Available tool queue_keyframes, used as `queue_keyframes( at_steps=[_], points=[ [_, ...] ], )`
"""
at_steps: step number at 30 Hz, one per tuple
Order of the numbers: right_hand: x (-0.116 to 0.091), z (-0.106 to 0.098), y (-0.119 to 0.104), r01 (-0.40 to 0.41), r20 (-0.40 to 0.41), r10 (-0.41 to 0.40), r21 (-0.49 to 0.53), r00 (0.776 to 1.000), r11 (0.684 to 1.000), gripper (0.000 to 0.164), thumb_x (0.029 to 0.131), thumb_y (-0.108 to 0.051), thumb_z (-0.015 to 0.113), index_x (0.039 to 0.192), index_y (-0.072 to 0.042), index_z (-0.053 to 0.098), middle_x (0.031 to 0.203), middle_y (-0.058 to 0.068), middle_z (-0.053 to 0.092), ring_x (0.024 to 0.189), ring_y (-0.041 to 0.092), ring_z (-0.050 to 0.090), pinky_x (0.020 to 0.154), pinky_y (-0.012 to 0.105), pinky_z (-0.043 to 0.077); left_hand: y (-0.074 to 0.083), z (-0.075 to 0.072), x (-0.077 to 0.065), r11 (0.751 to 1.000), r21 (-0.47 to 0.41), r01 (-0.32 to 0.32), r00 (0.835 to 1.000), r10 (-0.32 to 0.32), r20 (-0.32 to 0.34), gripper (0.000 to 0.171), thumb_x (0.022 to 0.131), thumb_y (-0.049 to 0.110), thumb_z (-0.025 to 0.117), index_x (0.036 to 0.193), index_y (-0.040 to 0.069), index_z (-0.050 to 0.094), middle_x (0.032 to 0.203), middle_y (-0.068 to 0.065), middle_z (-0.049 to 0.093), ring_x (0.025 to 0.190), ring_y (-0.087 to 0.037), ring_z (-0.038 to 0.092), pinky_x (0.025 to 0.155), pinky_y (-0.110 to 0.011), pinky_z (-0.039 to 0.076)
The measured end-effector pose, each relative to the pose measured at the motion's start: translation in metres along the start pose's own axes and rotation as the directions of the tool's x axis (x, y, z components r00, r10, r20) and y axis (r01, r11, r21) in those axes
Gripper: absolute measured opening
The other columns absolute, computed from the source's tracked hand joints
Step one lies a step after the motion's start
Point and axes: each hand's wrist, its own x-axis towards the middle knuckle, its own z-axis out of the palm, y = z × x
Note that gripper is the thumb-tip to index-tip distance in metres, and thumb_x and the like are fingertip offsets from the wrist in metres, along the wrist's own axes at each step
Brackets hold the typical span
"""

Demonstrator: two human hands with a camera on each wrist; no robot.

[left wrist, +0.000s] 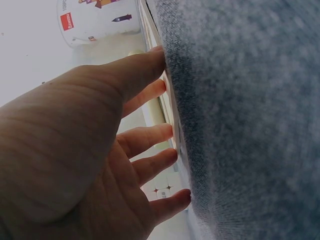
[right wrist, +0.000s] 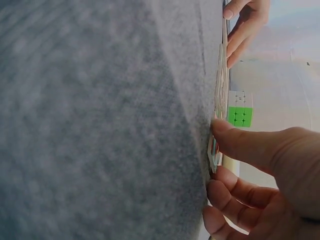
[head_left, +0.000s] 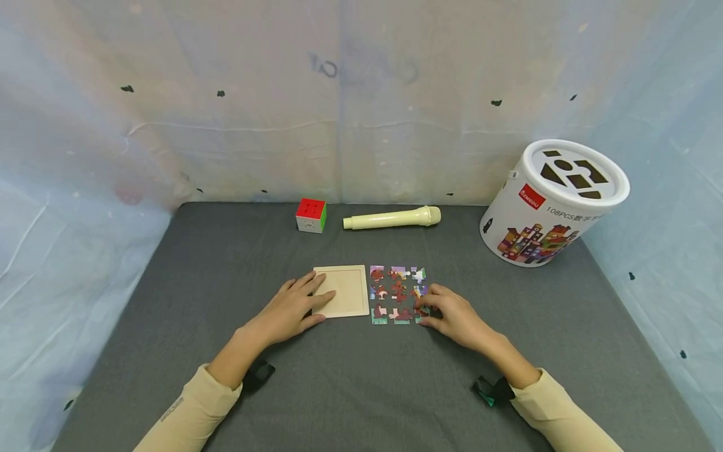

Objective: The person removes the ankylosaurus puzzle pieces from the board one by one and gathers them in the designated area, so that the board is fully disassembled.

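A square pale wooden puzzle tray (head_left: 348, 290) lies on the grey cloth in front of the person. My left hand (head_left: 295, 309) rests at its left side, spread fingers touching the frame and the tray's inside. Just right of the tray, colourful jigsaw pieces (head_left: 398, 290) lie in loose rows with small gaps. With thumb and fingers my right hand (head_left: 452, 315) pinches the lower right jigsaw piece (head_left: 422, 312), partly hidden by the fingers. Seen from the right wrist, the piece's edge (right wrist: 215, 150) shows between thumb and fingertips, low over the cloth.
Behind the tray sit a Rubik's cube (head_left: 311, 216) with a red top and a pale yellow toy microphone (head_left: 392, 218). A large white bucket (head_left: 556, 204) with shape holes in its lid stands at the back right. Plastic sheeting (head_left: 339, 125) hangs behind the table.
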Motion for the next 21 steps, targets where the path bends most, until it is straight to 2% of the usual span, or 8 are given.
queue_keyframes(
  at_steps=[12,18,21],
  points=[
    [0.0002,0.0004,0.0014,0.024,-0.006,-0.024,-0.002,1.000,1.000,0.021,0.083,-0.015,0.082,0.102,-0.013,0.074,0.093,-0.001,0.058,0.074,0.015,0.051,0.063,0.026,0.042,0.0022,-0.0002,0.0011,1.000,0.008,0.006,1.000,-0.007,0.005,0.054,0.094,0.034,0.071,0.142,0.013,0.058,0.153,-0.022,0.041,0.143,-0.042,0.032,0.104,-0.067,0.033],
    [0.0006,-0.0021,0.0000,0.040,-0.082,-0.040,-0.004,0.996,0.999,0.016,0.088,-0.016,0.078,0.102,-0.009,0.075,0.093,0.002,0.060,0.076,0.016,0.053,0.064,0.029,0.045,0.0024,0.0004,0.0013,1.000,0.006,0.005,1.000,-0.005,0.005,0.054,0.093,0.033,0.071,0.142,0.012,0.059,0.153,-0.023,0.041,0.144,-0.042,0.032,0.104,-0.068,0.033],
    [0.0022,-0.0032,-0.0005,0.035,-0.142,-0.042,-0.051,0.989,0.998,0.017,0.087,-0.016,0.078,0.102,-0.008,0.075,0.095,0.003,0.061,0.082,0.017,0.054,0.069,0.033,0.046,0.0027,0.0002,0.0015,1.000,0.005,0.006,1.000,-0.006,0.009,0.054,0.093,0.033,0.071,0.142,0.012,0.058,0.153,-0.023,0.041,0.144,-0.042,0.032,0.104,-0.068,0.033]
  ],
)
